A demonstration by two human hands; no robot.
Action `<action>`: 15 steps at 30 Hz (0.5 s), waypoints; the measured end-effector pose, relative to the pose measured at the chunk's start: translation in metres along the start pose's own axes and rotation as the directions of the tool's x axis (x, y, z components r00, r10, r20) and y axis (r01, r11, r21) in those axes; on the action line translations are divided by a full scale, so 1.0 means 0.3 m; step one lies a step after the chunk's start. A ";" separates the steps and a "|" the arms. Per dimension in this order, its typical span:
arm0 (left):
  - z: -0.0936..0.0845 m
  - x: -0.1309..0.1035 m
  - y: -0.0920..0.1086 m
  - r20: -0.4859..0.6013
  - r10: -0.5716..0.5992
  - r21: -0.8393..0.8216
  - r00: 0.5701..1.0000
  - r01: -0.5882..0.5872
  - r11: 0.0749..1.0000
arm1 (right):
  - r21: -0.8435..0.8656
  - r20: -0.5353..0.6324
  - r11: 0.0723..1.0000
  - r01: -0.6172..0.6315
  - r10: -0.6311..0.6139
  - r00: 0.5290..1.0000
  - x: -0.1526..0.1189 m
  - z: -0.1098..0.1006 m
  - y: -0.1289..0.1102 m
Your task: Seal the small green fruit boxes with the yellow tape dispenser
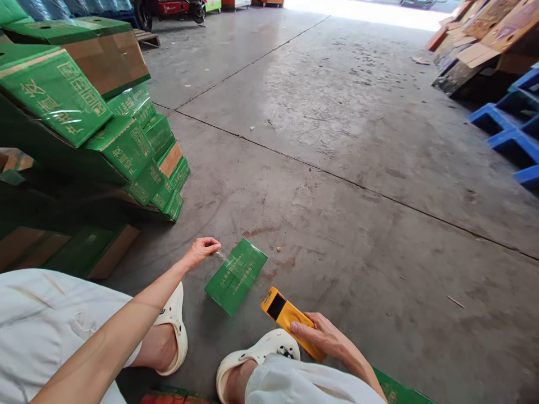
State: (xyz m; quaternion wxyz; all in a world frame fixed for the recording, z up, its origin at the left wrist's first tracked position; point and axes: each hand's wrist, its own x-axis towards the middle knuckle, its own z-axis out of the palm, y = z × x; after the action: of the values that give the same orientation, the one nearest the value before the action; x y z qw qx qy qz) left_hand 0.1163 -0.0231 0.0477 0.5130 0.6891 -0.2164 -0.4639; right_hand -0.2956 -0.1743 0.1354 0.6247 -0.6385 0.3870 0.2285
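A green printed box (236, 276) lies on the concrete floor between and ahead of the person's white clogs. Just left of it, my left hand (202, 249) is closed in a pinch on a strip of clear tape (221, 256), which stretches toward the box's top. My right hand (316, 335) is wrapped round a yellow handheld device (290, 322) with a dark panel near its far end. The device is to the right of the box, above the right clog, and does not touch the box.
Stacked green cartons (126, 147) lean at the left. Blue pallets (516, 126) and open brown cartons (501, 42) stand at the right. Another green box (400, 390) shows at the bottom edge. A red motorbike (172, 8) is at the back left.
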 end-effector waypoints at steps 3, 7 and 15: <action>0.007 0.008 -0.030 -0.009 -0.014 0.030 1.000 0.014 0.999 | -0.010 -0.005 1.000 -0.024 0.024 1.000 0.020 0.007 0.000; -0.001 0.027 -0.063 -0.011 -0.026 0.049 1.000 0.026 0.998 | -0.001 0.000 0.999 -0.054 0.054 0.999 0.035 0.005 0.007; 0.043 0.064 -0.167 -0.031 -0.032 0.022 0.999 0.032 0.999 | -0.044 -0.026 0.997 -0.057 0.056 0.998 0.078 0.008 0.040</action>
State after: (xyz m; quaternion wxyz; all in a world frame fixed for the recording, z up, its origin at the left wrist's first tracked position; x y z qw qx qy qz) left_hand 0.1055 -0.0254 -0.0062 0.5009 0.7052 -0.2028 -0.4590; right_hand -0.2905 -0.1758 0.1096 0.5989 -0.6438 0.4075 0.2466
